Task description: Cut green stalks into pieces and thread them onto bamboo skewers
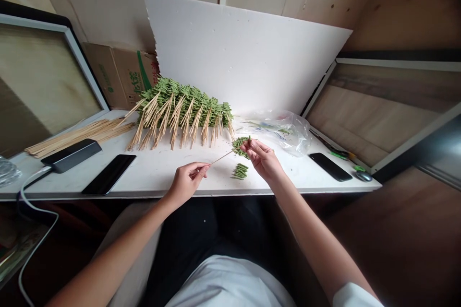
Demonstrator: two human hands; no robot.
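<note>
My left hand is closed in a pinch on the lower end of a thin wooden skewer. At the skewer's other end, my right hand pinches a short piece of green bean; whether the tip has pierced it I cannot tell. Just below the right hand lies a small row of cut green bean pieces. Behind the fingers, partly hidden, sits a loose heap of cut green beans. A large stack of skewered green beans rises at the back left, its skewer ends pointing toward me.
Bare skewers lie at the left on the white table. Nearby are a phone and a dark device with a cable. At right are a plastic bag, another phone and small tools. A white foam board stands behind.
</note>
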